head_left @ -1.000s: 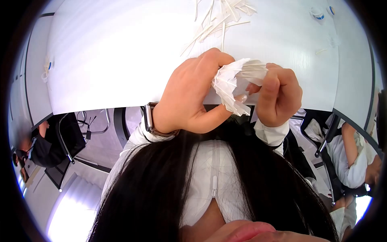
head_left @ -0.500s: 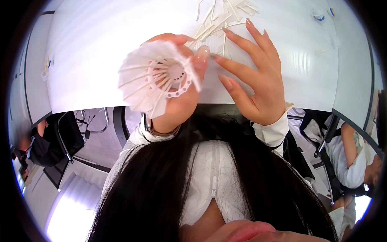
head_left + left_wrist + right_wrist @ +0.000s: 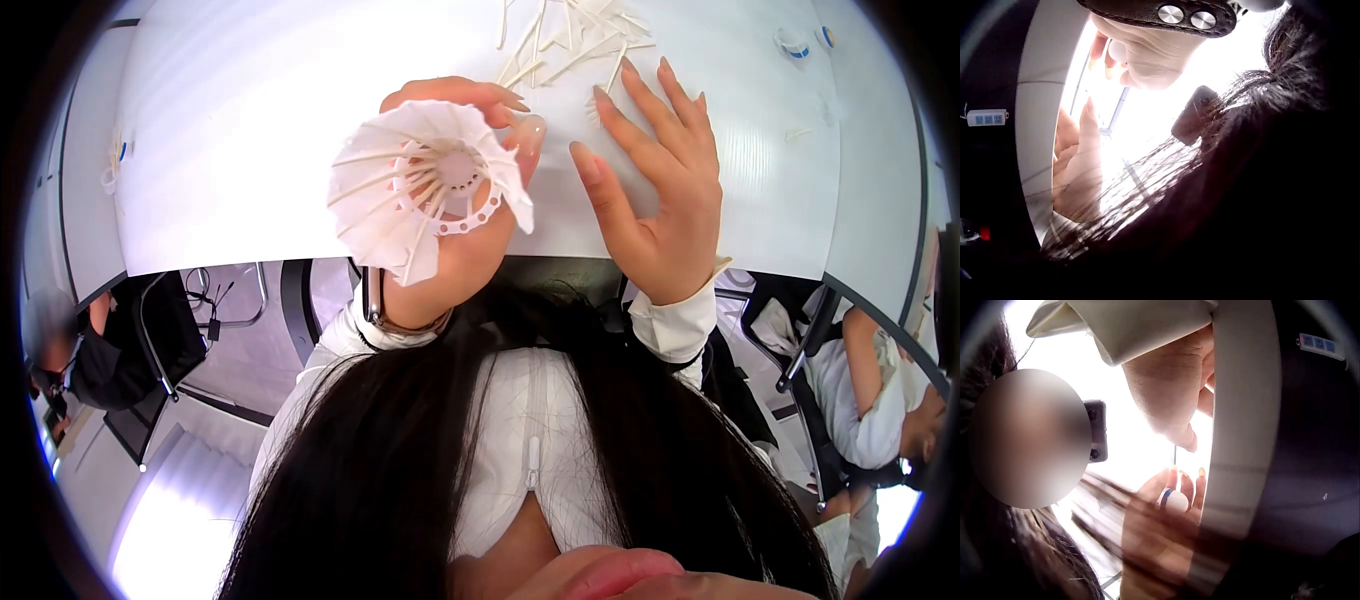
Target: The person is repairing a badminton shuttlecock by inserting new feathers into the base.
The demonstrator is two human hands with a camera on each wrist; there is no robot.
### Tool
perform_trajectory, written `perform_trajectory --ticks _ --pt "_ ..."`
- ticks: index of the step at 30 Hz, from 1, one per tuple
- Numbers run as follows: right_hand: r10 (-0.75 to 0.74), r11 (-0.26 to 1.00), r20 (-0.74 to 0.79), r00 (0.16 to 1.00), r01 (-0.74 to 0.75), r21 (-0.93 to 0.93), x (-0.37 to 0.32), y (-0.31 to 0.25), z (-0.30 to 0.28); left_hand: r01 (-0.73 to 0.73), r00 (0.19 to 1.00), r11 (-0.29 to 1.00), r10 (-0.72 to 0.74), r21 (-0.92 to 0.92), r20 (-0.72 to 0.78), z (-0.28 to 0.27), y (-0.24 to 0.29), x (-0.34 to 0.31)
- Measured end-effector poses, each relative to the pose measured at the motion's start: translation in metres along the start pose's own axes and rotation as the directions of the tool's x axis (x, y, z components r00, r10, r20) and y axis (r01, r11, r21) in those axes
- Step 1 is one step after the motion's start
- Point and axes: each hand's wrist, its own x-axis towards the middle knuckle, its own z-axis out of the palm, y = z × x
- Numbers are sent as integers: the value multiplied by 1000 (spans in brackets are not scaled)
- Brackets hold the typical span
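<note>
A white shuttlecock [image 3: 360, 165] sits in my left hand [image 3: 468, 262], its open skirt facing up towards the head camera. Inside the skirt show thin shafts and a ring with small holes. The left fingers and thumb curl round its lower end. In the right wrist view, the rounded base [image 3: 1177, 501] with a blue band shows between those fingers. My right hand [image 3: 668, 205] is spread just to the right, thumb and fingers apart, holding nothing, close over the white table [image 3: 230, 170].
Loose white shafts and feather scraps [image 3: 585, 35] lie in a pile at the far middle of the table. Small blue-and-white round items [image 3: 793, 45] stand at the far right. Other people sit at both sides near chairs. A power strip [image 3: 988, 118] lies below the table.
Both hands were at the shuttlecock's skirt at first. The left hand has turned it skirt up, then shifted slightly right; the right hand has come off and opened out.
</note>
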Motion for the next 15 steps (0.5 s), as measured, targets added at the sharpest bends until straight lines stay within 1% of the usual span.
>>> perform_trajectory --ticks 3,6,9,12,15 --pt "-3 1000 17 1000 3 5 2 -2 -1 26 1000 999 -26 22 -11 1 0 0" --pt "17 999 -34 999 -16 28 -1 3 1 46 999 998 -45 49 -19 3 2 0" --pt "51 999 -120 991 -51 4 -4 8 4 37 999 995 -37 94 -5 2 3 0" --pt "1 1000 -38 999 -2 -31 2 -2 -2 15 1000 998 -14 56 -13 2 0 -1" --pt "10 996 -4 1000 -11 -83 2 -6 -2 36 999 998 -36 49 -1 2 1 0"
